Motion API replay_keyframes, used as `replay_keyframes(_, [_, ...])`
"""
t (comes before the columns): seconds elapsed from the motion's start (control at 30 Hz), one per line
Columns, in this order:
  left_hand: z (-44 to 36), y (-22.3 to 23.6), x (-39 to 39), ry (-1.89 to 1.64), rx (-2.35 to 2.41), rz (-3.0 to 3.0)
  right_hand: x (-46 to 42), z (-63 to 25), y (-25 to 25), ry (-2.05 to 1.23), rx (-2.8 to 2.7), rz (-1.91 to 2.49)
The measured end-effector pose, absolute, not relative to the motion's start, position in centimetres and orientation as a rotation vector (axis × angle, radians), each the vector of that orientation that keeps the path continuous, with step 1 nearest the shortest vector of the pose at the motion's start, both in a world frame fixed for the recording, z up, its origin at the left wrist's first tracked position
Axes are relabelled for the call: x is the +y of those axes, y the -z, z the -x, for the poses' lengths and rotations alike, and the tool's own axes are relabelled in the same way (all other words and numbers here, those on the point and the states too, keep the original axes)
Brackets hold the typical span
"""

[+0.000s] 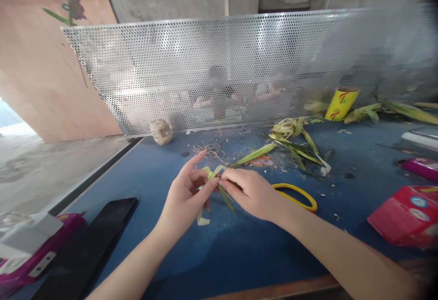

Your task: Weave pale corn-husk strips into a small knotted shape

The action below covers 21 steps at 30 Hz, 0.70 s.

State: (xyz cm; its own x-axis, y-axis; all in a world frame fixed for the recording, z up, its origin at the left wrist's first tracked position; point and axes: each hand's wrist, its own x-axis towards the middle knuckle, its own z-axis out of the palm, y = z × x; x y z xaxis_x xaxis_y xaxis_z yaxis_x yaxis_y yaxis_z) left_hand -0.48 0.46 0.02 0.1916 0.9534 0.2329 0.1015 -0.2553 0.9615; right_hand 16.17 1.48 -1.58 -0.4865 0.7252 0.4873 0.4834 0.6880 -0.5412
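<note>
Over the middle of the blue table [150,186], a small bundle of pale green corn husk strips [212,172] is held between my two hands. My left hand [188,186] pinches it between thumb and fingers, with the index finger pointing up and away. From the other side, my right hand [249,193] closes thumb against fingers on the same husk. Strips hang below the fingers, one with a pale curled end. Just beyond lie a tangle of thin string [210,151] and a green husk leaf [255,155]. Yellow scissor-like handles [301,195] show partly behind my right forearm.
A perforated metal screen [191,72] runs along the back; people sit behind it. Husks [290,131], a yellow tube [342,104] and a red box [407,218] lie rightward. A black phone [99,236] and purple power strip [51,254] are at left, a string ball [161,132] behind.
</note>
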Motion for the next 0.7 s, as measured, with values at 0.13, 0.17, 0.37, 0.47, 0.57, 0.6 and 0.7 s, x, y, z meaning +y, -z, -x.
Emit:
replay_keyframes(0.13, [0.3,-0.4,0.3,-1.146,0.996,-1.523,1.9,-16.5,1.4,-0.588,-2.177,0.905])
replay_keyframes(0.17, [0.2,-0.5,0.2,-1.145,0.992,-1.515,2.0,-16.6,1.4,-0.610,-2.175,0.907])
replay_keyframes(0.37, [0.1,-0.8,0.2,-1.171,0.972,-1.559,2.6,-17.4,0.8,-0.646,-2.188,0.883])
replay_keyframes(0.47, [0.3,-1.0,0.4,-1.175,1.011,-1.577,3.0,-17.9,0.3,-0.686,-2.226,0.793])
replay_keyframes(0.57, [0.4,-1.1,0.6,-1.182,1.010,-1.605,3.1,-18.2,0.0,-0.735,-2.251,0.772])
replay_keyframes(0.6, [0.4,-1.0,0.6,-1.182,1.006,-1.601,3.2,-18.3,0.0,-0.740,-2.254,0.780])
replay_keyframes(0.7, [0.3,-0.7,0.7,-1.181,1.010,-1.557,3.3,-18.2,0.2,-0.718,-2.260,0.814])
